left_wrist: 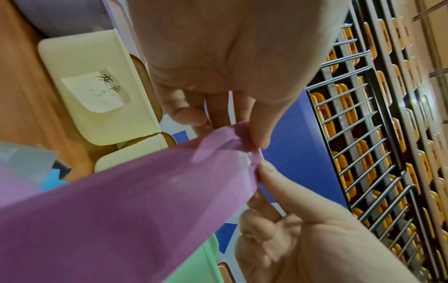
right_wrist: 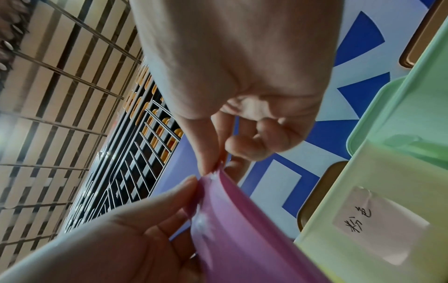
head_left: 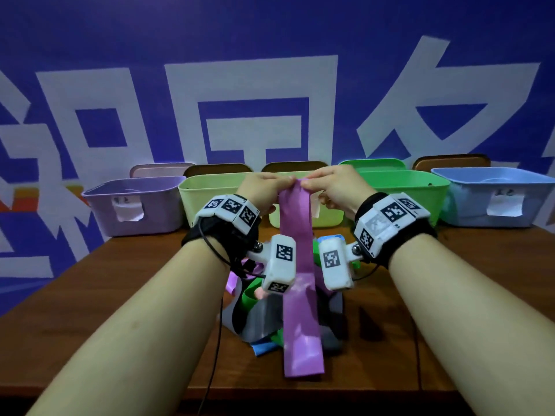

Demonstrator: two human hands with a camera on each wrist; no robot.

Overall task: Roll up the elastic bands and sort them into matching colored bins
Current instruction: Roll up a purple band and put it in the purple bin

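Bins stand in a row across the middle of the head view, along the far edge of the brown wooden surface (head_left: 120, 310). At the left is a lilac plastic bin (head_left: 135, 205) with a white paper label in its front opening; its inside is hidden from this angle. Next comes a pale yellow-green plastic bin (head_left: 210, 190), largely behind the hands; in the left wrist view its paper label carries handwriting. Right of centre sits a bright green plastic bin (head_left: 405, 187), and at the far right a light blue plastic bin (head_left: 495, 193) with another white label. What any of them holds cannot be told.

In the centre of the frame, the left hand (head_left: 261, 183) and the right hand (head_left: 330, 181) are raised in front of the bins, and their fingers (left_wrist: 257, 132) pinch the top end of a long flat purple elastic band (head_left: 297, 265). The wrist views show thumb and forefinger of each hand closed on that crumpled top edge. The band hangs straight down as a smooth, slightly glossy strip, and its lower end lies at the lower centre, over a loose heap of grey, green, blue and purple bands (head_left: 261, 325) on the surface.
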